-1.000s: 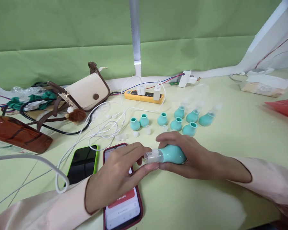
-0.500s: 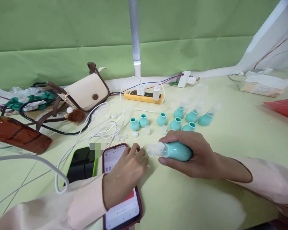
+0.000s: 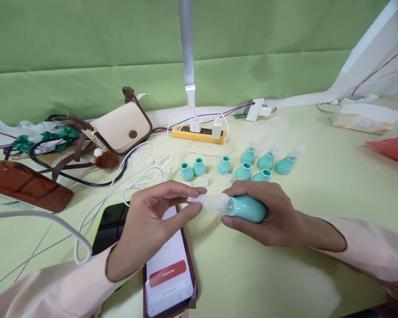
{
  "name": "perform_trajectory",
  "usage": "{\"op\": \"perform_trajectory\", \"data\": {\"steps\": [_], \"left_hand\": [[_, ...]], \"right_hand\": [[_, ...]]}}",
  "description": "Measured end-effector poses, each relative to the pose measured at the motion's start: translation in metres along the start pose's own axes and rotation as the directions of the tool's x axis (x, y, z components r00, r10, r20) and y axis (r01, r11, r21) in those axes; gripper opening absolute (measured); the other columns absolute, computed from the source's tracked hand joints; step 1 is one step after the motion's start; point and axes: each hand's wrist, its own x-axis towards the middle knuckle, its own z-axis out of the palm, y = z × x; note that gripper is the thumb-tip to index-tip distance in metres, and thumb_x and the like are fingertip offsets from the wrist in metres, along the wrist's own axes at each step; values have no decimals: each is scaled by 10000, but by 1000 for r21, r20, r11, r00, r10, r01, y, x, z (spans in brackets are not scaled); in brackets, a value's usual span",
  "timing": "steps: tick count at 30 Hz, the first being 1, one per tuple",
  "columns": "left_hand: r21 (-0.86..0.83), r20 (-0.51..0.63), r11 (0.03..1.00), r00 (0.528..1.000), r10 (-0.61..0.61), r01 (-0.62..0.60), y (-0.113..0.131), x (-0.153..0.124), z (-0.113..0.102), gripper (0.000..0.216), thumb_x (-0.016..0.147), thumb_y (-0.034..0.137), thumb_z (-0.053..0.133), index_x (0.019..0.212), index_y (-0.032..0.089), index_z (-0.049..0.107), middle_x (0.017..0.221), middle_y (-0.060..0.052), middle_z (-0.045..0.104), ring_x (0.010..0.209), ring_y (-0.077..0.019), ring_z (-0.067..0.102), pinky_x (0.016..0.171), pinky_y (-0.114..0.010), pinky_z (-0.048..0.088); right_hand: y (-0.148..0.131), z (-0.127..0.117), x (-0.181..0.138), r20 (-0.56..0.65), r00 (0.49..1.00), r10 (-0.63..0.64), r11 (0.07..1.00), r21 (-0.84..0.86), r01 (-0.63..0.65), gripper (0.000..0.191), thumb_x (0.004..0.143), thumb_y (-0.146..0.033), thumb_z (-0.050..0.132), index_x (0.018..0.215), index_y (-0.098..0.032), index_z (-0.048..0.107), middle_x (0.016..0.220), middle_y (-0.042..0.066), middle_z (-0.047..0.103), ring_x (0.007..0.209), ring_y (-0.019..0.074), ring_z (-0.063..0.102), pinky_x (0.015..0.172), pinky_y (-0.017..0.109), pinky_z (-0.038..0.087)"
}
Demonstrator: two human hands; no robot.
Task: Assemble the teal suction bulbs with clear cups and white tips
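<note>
Far left, amber bottle (image 3: 29, 185), cut off by the frame edge. Cream handbag (image 3: 119, 126) behind it, brown strap, furry brown charm (image 3: 106, 159) hanging at its near side. White cable (image 3: 142, 179) in loose loops on the pale table (image 3: 321, 190). Dark-screened phone (image 3: 110, 223), green edge, partly under the left wrist.

Left hand (image 3: 155, 216): thumb and forefinger pinching the narrow tip of a translucent nozzle (image 3: 212, 203); other fingers mostly hidden behind. Below this hand, red-cased phone (image 3: 169, 282), screen lit, red button showing.

Beyond the hands, two open-mouthed teal bulbs (image 3: 186, 172) side by side, small clear cup (image 3: 204, 179) near them; yellow power strip (image 3: 185, 134) farther back, two white plugs in it. Second clear cup (image 3: 227, 179) in front of another open bulb (image 3: 224, 165).

Nozzle lies roughly level between the hands, wide end meeting the held teal bulb (image 3: 248, 208). Right hand (image 3: 283, 216) wrapped round that bulb, thumb on the near side, fingers over the far side. Two more open bulbs just past its knuckles; behind and right, three bulbs with clear tops (image 3: 285, 164). Far right, pale packet (image 3: 366, 119), then something red (image 3: 393, 149), cut off by the edge
</note>
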Motion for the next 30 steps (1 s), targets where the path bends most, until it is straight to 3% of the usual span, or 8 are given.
{"op": "perform_trajectory", "data": {"steps": [3, 11, 18, 25, 30], "left_hand": [[-181, 1, 979, 996, -92, 91, -1, -1, 1, 117, 713, 111, 657, 758, 220, 652, 881, 17, 708, 806, -143, 659, 692, -198, 533], [-334, -17, 931, 986, -165, 150, -1, 0, 1, 64, 697, 158, 683, 710, 220, 678, 810, 31, 721, 713, -92, 667, 659, -121, 521], [-357, -22, 915, 977, -211, 189, -4, 1, 5, 42, 681, 164, 696, 678, 203, 681, 770, 23, 724, 687, -82, 666, 650, -103, 509], [-238, -72, 960, 983, -169, 148, -4, -1, 6, 87, 659, 152, 710, 671, 224, 663, 768, 44, 720, 715, -95, 658, 652, -137, 521], [-185, -33, 970, 985, -168, 159, -3, 1, 4, 136, 629, 150, 725, 729, 238, 695, 630, 48, 683, 529, -67, 614, 496, -110, 484]], "right_hand": [[0, -1, -1, -10, 1000, -11, 1000, -8, 11, 215, 718, -197, 619, 862, -192, 460, 657, -23, 535, 556, 77, 473, 511, 198, 392], [1, 0, -3, -55, 998, -34, 998, -57, 31, 208, 704, -180, 621, 841, -187, 465, 637, -21, 539, 545, 80, 478, 501, 198, 391], [1, 4, -5, -48, 994, -99, 965, -249, 84, 192, 734, -204, 587, 887, -157, 480, 623, -3, 542, 534, 97, 474, 468, 219, 384], [1, 0, -8, 21, 946, -323, 801, -526, 285, 241, 742, -181, 584, 940, -96, 477, 640, 53, 597, 559, 142, 528, 458, 255, 422], [0, -2, -7, 52, 937, -347, 765, -562, 314, 265, 733, -181, 604, 945, -79, 482, 636, 62, 610, 542, 144, 531, 443, 261, 419]]}}
